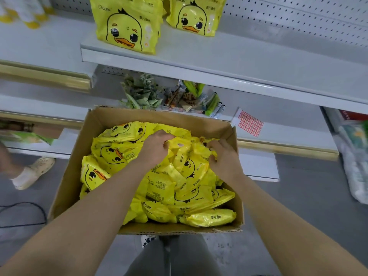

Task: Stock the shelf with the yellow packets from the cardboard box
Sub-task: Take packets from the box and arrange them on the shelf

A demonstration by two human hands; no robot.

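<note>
Both hands, left hand [154, 146] and right hand [224, 156], grip yellow packets [185, 156] with curled fingers inside the cardboard box [69, 156].

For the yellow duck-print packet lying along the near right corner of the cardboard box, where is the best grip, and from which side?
Probably from above, across its short width: the yellow duck-print packet lies flat, lengthwise against the near wall of the cardboard box, top face bare. That wall blocks a near-side approach. Both the left hand and right hand grip packets farther back.
</note>
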